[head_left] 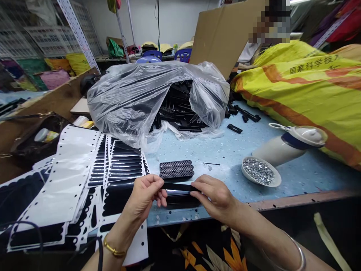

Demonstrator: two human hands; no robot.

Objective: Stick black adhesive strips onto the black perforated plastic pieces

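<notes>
A thin black strip (pixel 178 186) stretches level between my two hands near the table's front edge. My left hand (pixel 149 190) pinches its left end between thumb and fingers. At the other end, my right hand (pixel 213 192) grips the strip the same way. Just below it lie glossy black pieces (pixel 182 201), partly hidden by the strip and my fingers. Several black perforated pieces (pixel 176 169) sit side by side right behind the strip. To the left of my left hand are white sheets (pixel 76 158) bearing rows of black rounded strips (pixel 125 162).
A clear plastic bag (pixel 124 98) full of black plastic parts (pixel 180 109) stands behind. On the right are a bowl of shiny small pieces (pixel 258 171), a white bottle (pixel 279 148) and a yellow sack (pixel 307 90). One loose black part (pixel 234 128) lies near the bag.
</notes>
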